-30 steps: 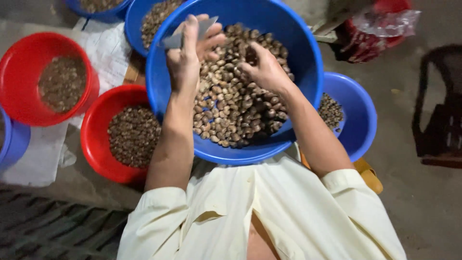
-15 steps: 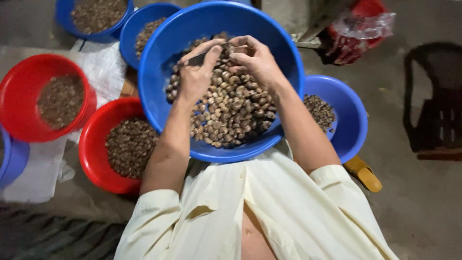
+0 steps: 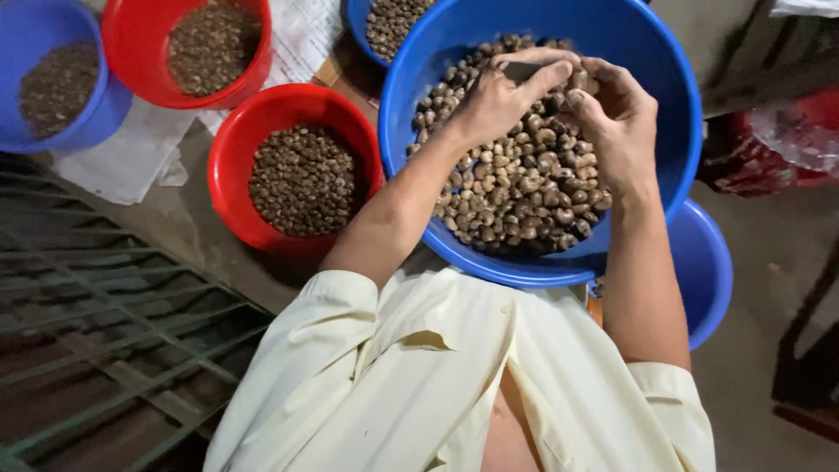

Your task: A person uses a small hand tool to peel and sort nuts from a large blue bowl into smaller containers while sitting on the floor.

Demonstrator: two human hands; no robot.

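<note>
A large blue basin (image 3: 669, 114) full of brown nuts (image 3: 524, 188) rests in front of my chest. My left hand (image 3: 494, 103) is over the pile, shut on a small grey blade (image 3: 523, 71) that shows between thumb and forefinger. Just to the right of it, my right hand (image 3: 619, 122) has its fingers curled, pinching a nut (image 3: 577, 81) close to the blade's tip. The two hands almost touch above the far part of the pile. My cream shirt fills the lower part of the view.
A red bowl (image 3: 225, 179) of nuts sits left of the basin. Farther back are another red bowl (image 3: 131, 48), a blue bowl (image 3: 100, 105) and a blue bowl (image 3: 357, 26). A blue basin (image 3: 710, 280) lies underneath on the right. Papers (image 3: 131, 162), a metal grate (image 3: 114, 350) and a red bag (image 3: 769, 149) surround them.
My left hand came down from its raised position with the blade and met my right hand over the nuts. The view has swung, so the bowls now appear farther right.
</note>
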